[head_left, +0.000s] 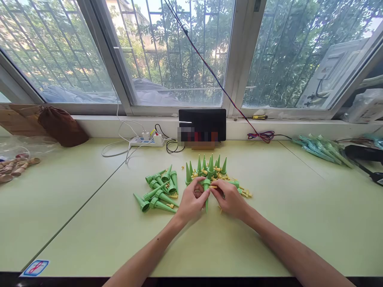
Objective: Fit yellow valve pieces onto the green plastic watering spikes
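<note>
My left hand is closed round a green plastic watering spike, held point down above the table. A small yellow plastic valve is pinched in the fingertips of my right hand, against the spike's side; whether it sits in the spike I cannot tell. Just beyond my hands, several finished-looking green spikes stand point up among yellow pieces. Left of my left hand lies a loose heap of green spikes with open wide ends. More yellow valves are scattered beyond my right hand.
A dark tablet leans at the back below the windows. Left of it sits a white power strip with cables. Wooden pieces and a brown bag lie far left; plastic-wrapped green bundles are at the right.
</note>
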Tool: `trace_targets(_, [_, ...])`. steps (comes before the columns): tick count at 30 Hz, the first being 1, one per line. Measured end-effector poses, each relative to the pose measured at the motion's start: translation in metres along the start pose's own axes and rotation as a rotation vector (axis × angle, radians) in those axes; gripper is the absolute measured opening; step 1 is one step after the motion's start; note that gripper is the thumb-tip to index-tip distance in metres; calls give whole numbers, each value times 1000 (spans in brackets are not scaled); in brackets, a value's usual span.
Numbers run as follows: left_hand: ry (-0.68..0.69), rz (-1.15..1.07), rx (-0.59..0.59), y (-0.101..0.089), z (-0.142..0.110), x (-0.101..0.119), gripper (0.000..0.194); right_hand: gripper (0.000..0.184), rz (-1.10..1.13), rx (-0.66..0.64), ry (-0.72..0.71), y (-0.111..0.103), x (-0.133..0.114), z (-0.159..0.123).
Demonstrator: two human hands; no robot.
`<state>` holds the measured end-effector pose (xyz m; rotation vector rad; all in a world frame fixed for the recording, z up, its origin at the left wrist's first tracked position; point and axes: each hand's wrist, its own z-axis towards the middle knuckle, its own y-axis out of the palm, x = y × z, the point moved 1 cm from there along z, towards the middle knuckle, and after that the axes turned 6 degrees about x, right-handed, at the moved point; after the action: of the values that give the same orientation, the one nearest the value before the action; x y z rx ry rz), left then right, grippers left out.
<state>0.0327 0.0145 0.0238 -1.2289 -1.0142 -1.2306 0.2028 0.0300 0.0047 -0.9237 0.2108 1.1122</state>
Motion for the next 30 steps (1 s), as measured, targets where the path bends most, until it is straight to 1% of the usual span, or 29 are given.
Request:
trace_targets(6, [-38, -20, 12, 0, 1, 1, 45, 14, 37, 36, 0, 1, 3, -2])
trace_targets(11, [-83, -64, 19, -1, 3, -3, 48, 12, 43, 39, -26, 1, 2, -2])
trace_targets(15, [-115, -107, 41, 0, 3, -5, 50, 13, 67, 14, -55, -1, 0, -2])
trace_targets(19, [-138, -154, 19, 2, 1, -3, 50, 16, 87, -14, -77, -2, -2, -2])
trace_targets(26, [-137, -167, 14, 1, 0, 2, 48, 16, 75, 38, -101, -2, -1, 0])
trace_targets(30, [-99, -143, 15, 1, 0, 2, 50, 15, 68, 63, -111, -1, 0, 0])
